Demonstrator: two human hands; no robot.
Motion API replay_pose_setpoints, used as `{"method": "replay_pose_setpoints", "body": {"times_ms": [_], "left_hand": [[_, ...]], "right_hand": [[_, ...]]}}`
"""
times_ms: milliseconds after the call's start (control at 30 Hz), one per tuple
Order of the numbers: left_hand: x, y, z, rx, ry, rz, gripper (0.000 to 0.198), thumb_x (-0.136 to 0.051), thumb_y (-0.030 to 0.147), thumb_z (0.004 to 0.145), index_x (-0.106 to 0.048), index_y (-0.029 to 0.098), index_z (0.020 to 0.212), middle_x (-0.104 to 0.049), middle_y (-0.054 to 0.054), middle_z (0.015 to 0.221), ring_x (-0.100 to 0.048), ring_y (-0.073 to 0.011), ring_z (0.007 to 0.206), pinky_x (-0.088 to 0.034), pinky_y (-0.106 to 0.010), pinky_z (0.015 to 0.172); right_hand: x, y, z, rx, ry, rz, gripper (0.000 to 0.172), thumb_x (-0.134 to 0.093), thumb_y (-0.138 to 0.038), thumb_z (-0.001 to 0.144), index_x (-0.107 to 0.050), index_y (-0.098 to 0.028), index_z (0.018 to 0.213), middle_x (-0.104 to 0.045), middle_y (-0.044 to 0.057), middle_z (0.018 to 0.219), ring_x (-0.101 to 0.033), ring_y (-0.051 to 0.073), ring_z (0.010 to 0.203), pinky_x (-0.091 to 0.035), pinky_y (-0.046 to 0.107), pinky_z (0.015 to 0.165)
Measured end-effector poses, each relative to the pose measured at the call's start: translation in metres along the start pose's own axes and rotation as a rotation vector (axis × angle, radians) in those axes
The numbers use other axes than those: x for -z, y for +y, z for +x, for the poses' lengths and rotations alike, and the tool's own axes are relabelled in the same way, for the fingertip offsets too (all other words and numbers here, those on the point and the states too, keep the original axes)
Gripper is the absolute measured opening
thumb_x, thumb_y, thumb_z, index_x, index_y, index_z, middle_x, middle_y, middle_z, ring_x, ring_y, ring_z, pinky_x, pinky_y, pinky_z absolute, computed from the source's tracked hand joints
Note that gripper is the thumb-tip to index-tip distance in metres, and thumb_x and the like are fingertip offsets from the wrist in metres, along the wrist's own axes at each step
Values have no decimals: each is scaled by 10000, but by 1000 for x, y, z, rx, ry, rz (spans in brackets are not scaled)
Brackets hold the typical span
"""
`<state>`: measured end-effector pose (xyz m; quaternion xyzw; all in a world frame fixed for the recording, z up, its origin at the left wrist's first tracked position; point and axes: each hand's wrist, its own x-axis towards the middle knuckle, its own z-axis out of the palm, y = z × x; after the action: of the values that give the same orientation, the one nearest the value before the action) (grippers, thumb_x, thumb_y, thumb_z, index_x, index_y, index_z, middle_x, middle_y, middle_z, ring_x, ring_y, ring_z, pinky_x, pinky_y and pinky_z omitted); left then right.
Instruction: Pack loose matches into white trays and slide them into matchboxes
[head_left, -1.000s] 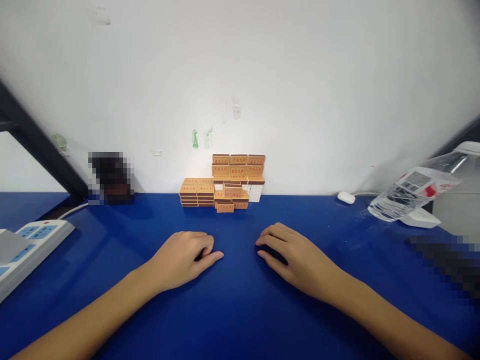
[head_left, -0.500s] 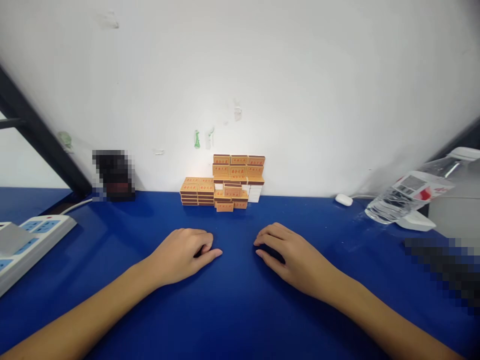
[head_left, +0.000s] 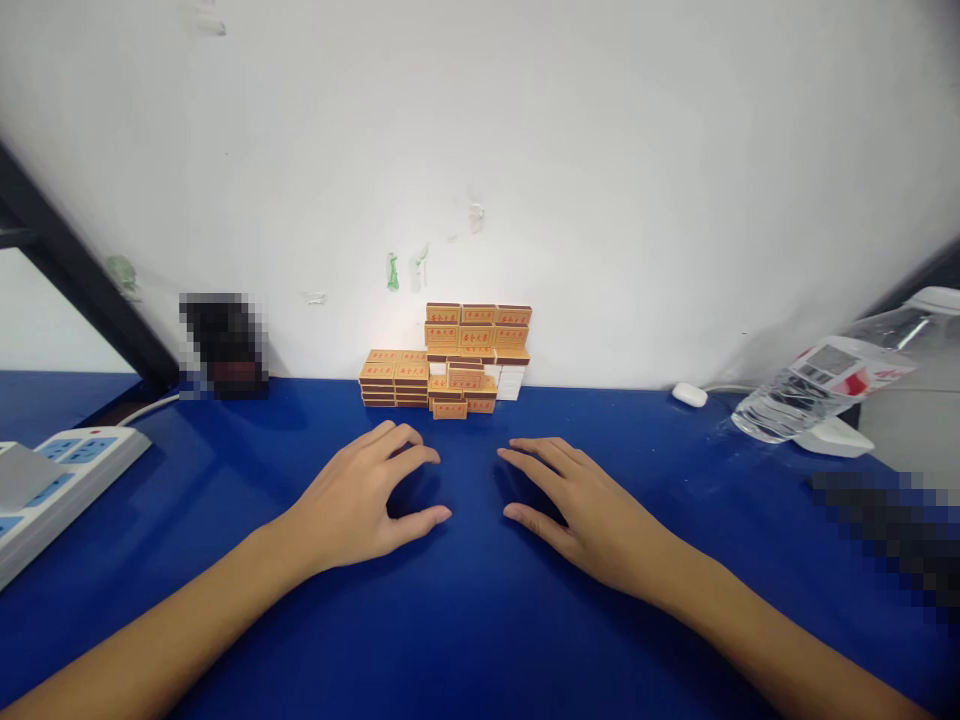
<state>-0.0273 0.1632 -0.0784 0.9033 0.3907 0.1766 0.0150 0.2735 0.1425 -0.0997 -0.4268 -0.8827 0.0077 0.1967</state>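
Several yellow matchboxes (head_left: 477, 338) with red print are stacked against the wall, ahead of both hands. Their left part is a low block of flat-lying matchboxes (head_left: 394, 372); the right part rises higher, with boxes standing on edge on top. One matchbox (head_left: 450, 409) stands upright at the front. My left hand (head_left: 375, 490) is over the blue table, thumb and fingers apart, holding nothing. Facing it, my right hand (head_left: 574, 495) also has its fingers spread and is free of any object. Neither hand touches the matchboxes.
A white power strip (head_left: 71, 480) lies at the left edge of the blue table (head_left: 465, 620). Toward the right are a small white case (head_left: 689, 395), a tilted water bottle (head_left: 817, 375) and a white object (head_left: 834, 438) beneath it. Blurred dark items sit on both sides.
Fingers of both hands have opened away from the thumbs; the left hand's fingers were curled before. The matchboxes have stayed in place, while the view has shifted slightly.
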Motion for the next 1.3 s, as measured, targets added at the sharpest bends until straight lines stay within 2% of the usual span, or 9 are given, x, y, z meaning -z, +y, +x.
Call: {"method": "replay_pose_setpoints", "body": {"times_ms": [67, 167, 600, 700, 767, 833, 933, 1067, 1300], "left_hand": [[0, 0, -1, -35, -15, 2, 619, -672, 642, 918, -642, 222, 1371, -617, -136, 1397, -594, -335, 1231, -506, -509, 1043], [-3, -1, -4, -59, -83, 0, 689, -639, 677, 927, -609, 237, 1455, -575, -149, 1498, -548, -373, 1342, -477, -565, 1111], [-3, -1, -4, -63, -116, 2, 660, -624, 675, 940, -643, 235, 1432, -596, -139, 1505, -546, -375, 1373, -474, -577, 1132], [9, -12, 6, -68, -49, -61, 610, -648, 623, 952, -636, 237, 1424, -667, -123, 1402, -598, -319, 1304, -502, -509, 1117], [24, -27, 17, -6, 133, -15, 539, -626, 598, 975, -669, 222, 1360, -691, -122, 1330, -623, -303, 1245, -504, -495, 1108], [38, -45, 30, 57, 258, 101, 616, -625, 648, 952, -670, 163, 1330, -690, -151, 1296, -619, -328, 1228, -490, -505, 1106], [48, -70, 50, 55, 203, 244, 749, -575, 735, 930, -633, 126, 1362, -649, -194, 1351, -588, -369, 1256, -466, -523, 1106], [38, -89, 68, 73, 57, 293, 822, -539, 818, 885, -630, 153, 1361, -648, -189, 1305, -609, -377, 1163, -488, -520, 1026], [26, -95, 80, 66, 79, 317, 843, -511, 853, 871, -639, 134, 1294, -602, -180, 1185, -598, -353, 1052, -487, -482, 950]], "right_hand": [[0, 0, -1, -7, -21, -8, 540, -586, -484, 1030, -567, -202, 1490, -604, 168, 1485, -555, 347, 1372, -499, 595, 1128], [0, -1, -2, -11, -44, -17, 537, -592, -489, 1026, -591, -201, 1479, -608, 169, 1488, -546, 358, 1391, -483, 614, 1144], [2, 0, -3, -1, -75, -32, 540, -558, -490, 1043, -591, -187, 1489, -603, 163, 1502, -545, 346, 1395, -488, 588, 1148], [1, 0, -2, -2, -60, -23, 524, -563, -497, 1040, -610, -201, 1469, -616, 160, 1488, -561, 349, 1377, -498, 595, 1131], [2, -1, -2, -4, -61, -20, 517, -562, -497, 1041, -620, -195, 1456, -620, 164, 1483, -565, 355, 1370, -495, 605, 1126], [3, -2, -1, -4, -71, -27, 523, -550, -494, 1048, -620, -171, 1454, -615, 174, 1487, -559, 358, 1375, -487, 606, 1131], [4, -2, 0, 3, -73, -33, 516, -540, -484, 1055, -626, -158, 1445, -620, 181, 1477, -559, 353, 1374, -489, 589, 1129], [7, -2, 0, 12, -56, -16, 474, -537, -464, 1061, -650, -169, 1414, -644, 178, 1443, -582, 344, 1341, -507, 572, 1098], [12, -2, 2, -2, -88, 0, 490, -522, -473, 1067, -652, -150, 1411, -639, 181, 1454, -563, 348, 1356, -493, 569, 1105]]}}
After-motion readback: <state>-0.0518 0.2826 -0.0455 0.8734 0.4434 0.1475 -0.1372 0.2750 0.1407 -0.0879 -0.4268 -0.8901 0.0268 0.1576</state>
